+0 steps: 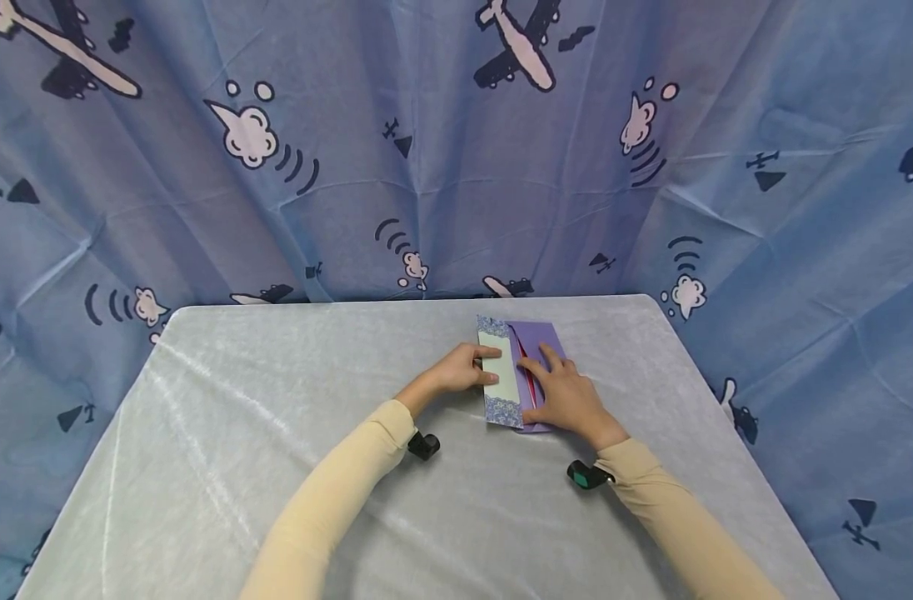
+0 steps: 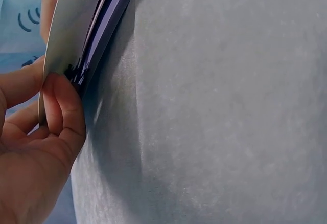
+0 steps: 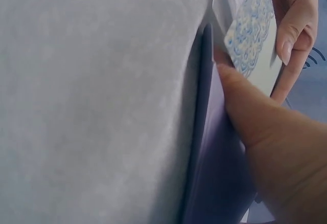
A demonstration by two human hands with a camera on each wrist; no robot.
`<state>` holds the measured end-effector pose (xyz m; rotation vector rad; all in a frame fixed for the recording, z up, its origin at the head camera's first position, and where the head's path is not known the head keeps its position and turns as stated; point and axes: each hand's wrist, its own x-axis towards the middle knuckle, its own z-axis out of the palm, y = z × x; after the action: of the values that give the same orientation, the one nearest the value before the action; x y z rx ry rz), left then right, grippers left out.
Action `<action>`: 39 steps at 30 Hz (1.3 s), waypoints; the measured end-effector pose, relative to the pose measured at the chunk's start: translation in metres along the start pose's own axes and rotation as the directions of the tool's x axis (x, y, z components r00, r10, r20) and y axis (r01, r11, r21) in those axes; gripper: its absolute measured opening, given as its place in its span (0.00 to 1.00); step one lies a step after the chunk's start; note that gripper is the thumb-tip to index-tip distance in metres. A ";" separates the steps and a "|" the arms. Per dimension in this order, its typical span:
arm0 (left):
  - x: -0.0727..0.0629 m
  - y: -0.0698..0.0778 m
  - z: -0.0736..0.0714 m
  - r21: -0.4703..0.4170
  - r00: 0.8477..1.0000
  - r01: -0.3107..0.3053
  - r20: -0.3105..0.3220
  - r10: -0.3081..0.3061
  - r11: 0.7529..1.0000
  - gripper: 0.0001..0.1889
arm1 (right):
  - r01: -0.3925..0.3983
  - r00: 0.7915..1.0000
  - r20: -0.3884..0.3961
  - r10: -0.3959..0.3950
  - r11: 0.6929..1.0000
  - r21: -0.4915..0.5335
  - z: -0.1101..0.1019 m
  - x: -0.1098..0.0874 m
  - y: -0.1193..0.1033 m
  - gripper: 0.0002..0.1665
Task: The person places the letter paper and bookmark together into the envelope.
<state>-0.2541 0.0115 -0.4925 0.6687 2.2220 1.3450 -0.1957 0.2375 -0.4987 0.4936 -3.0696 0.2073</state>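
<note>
In the head view, a pale green card (image 1: 506,379) with blue lacy patterned ends overlaps the left part of a purple envelope (image 1: 542,333). My left hand (image 1: 460,367) pinches the card's left edge between thumb and fingers; the left wrist view shows the card (image 2: 61,35) raised at a slant from the table. My right hand (image 1: 569,396) lies over the envelope with its fingers spread and bent, gripping it near its open side. A narrow red strip (image 1: 527,367) shows in that opening. Up close in the right wrist view, the right thumb (image 3: 250,101) rests along the purple envelope (image 3: 209,132).
A whitish cloth covers the table (image 1: 239,433). Behind it hangs a blue curtain (image 1: 351,167) printed with airplanes. A small black wrist device (image 1: 424,446) sits at the left cuff, another wrist device (image 1: 587,475) at the right.
</note>
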 end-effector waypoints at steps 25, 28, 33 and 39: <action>-0.002 0.000 0.000 -0.079 0.998 0.066 -0.003 -0.066 0.995 0.29 | 0.056 0.984 0.161 -0.076 0.990 0.127 -0.017 -0.001 0.011 0.72; -0.003 -0.001 0.000 -0.078 0.998 0.067 0.001 -0.067 0.995 0.29 | 0.058 0.981 0.178 -0.082 0.989 0.137 -0.019 -0.001 0.012 0.72; -0.003 -0.003 0.001 -0.077 0.998 0.061 -0.014 -0.062 0.995 0.29 | 0.056 0.978 0.192 -0.082 0.989 0.136 -0.020 -0.001 0.012 0.72; -0.005 -0.004 0.005 -0.091 0.996 0.080 -0.025 -0.082 0.993 0.28 | 0.085 0.979 0.174 -0.103 0.990 0.111 -0.020 -0.002 0.012 0.73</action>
<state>-0.2478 0.0107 -0.4976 0.5247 2.1722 1.4120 -0.1971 0.2517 -0.4808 0.6984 -3.2116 0.3385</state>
